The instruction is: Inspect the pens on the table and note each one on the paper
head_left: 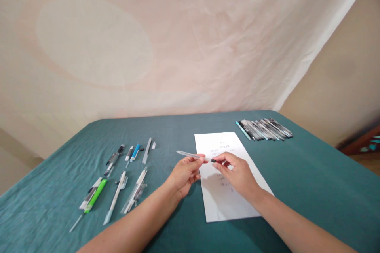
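Observation:
Both hands meet above a sheet of white paper [212,205] that bears several short lines of dark handwriting. My left hand [187,172] pinches the barrel of a clear, whitish pen [187,153], whose pointed end sticks out to the left. At the pen's other end, the thumb and fingertips of my right hand [234,170] close on a small black end piece [213,161]. Whether that piece is joined to the barrel or apart from it, I cannot tell. The pen lies nearly level, a little above the paper.
A green cloth [175,126] covers the table. At the back right lies a row of many pens [264,129]. On the left are loose pens and parts, among them a bright green barrel [95,196], a blue piece [135,153] and a white pen [115,197]. A pale sheet [190,47] hangs behind.

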Available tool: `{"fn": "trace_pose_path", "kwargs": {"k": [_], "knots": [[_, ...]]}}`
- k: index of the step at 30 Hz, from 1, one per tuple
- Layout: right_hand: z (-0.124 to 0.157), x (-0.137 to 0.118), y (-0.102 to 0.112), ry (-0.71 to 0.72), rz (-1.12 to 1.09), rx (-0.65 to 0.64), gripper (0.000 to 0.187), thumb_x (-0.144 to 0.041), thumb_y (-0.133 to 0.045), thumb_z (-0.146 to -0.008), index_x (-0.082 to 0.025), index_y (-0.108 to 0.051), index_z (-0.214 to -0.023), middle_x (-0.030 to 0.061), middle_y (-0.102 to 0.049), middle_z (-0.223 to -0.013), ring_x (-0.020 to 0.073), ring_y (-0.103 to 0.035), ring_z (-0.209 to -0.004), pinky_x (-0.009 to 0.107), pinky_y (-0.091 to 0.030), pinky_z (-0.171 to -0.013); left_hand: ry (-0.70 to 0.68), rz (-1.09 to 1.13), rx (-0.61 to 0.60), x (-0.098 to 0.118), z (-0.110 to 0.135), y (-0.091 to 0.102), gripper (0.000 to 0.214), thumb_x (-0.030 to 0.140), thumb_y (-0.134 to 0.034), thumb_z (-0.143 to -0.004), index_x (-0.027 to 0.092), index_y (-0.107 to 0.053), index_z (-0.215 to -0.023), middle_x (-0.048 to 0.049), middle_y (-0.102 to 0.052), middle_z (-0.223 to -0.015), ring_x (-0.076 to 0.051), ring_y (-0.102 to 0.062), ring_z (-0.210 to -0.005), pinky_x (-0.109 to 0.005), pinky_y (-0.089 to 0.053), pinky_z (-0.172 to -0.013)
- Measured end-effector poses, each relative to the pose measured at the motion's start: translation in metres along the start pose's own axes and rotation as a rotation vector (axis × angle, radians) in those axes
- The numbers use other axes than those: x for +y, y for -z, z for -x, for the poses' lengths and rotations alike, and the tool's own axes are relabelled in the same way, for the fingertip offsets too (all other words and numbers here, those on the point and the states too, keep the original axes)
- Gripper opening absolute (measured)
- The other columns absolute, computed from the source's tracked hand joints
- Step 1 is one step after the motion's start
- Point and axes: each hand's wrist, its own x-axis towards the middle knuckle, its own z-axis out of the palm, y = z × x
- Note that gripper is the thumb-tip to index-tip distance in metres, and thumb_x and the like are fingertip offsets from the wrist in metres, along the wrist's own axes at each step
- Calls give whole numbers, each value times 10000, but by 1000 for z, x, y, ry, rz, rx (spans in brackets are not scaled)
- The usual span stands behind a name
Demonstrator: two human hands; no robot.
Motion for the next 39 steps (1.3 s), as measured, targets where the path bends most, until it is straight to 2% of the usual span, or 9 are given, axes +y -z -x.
{"fn": "trace_pose_path", "kwargs": {"k": [11,18,23,27,29,33,35,37,39], "knots": [[3,0,1,185,121,-28,116,-277,-528,-888,-227,-630,-908,20,-649,-808,164,-598,-734,273,-446,-663,-84,-120,50,-3,2,-4,324,295,-788,-661,110,-670,-900,-31,-644,-791,-18,-333,-437,-181,-349,-434],[5,0,-1,128,154,-124,242,-296,-395,-948,-222,-590,-826,2,-605,-714,143,-560,-645,253,-410,-610,-136,-153,43,-7,1,-4,313,302,-779,-662,106,-681,-885,-55,-662,-822,-33,-390,-455,-187,-344,-433],[5,0,-3,81,153,-74,155,-347,-511,-894,-238,-580,-982,9,-655,-846,155,-601,-715,255,-434,-647,-148,-166,71,-8,1,-4,305,306,-781,-656,106,-691,-869,-53,-660,-814,-40,-414,-472,-185,-339,-432],[5,0,-2,61,197,-109,214,-351,-424,-938,-235,-579,-847,-20,-625,-699,138,-581,-619,244,-408,-588,-149,-166,61,-9,0,-4,319,312,-790,-643,110,-692,-868,-52,-657,-791,-50,-434,-488,-186,-341,-432],[5,1,-1,47,203,-145,230,-369,-407,-945,-236,-577,-862,-26,-621,-676,138,-583,-604,242,-407,-583,-156,-171,58,-9,-1,-4,323,316,-791,-641,108,-690,-868,-56,-658,-793,-59,-453,-510,-183,-340,-433],[5,2,-1,31,193,-105,193,-383,-543,-877,-245,-549,-1011,-8,-667,-829,152,-624,-709,248,-427,-642,-163,-182,69,-9,-2,-2,325,324,-782,-650,107,-691,-874,-55,-660,-816,-47,-431,-491,-183,-339,-432],[5,2,-1,35,200,-110,144,-364,-494,-907,-242,-557,-950,-17,-657,-782,142,-616,-680,244,-418,-631,-166,-190,64,-9,-3,-1,329,327,-778,-652,104,-690,-878,-57,-659,-822,-49,-431,-500,-181,-338,-431],[5,2,-1,32,208,-156,213,-358,-399,-950,-237,-562,-883,-28,-635,-700,133,-597,-624,241,-406,-605,-169,-198,55,-10,-3,-1,340,334,-777,-652,102,-688,-885,-62,-658,-822,-58,-440,-522,-177,-339,-432],[5,2,-1,19,211,-183,220,-382,-398,-948,-239,-563,-913,-30,-633,-691,135,-594,-618,241,-405,-598,-173,-201,57,-10,-3,0,350,342,-775,-653,101,-686,-890,-66,-657,-826,-61,-439,-532,-175,-341,-436]]}}
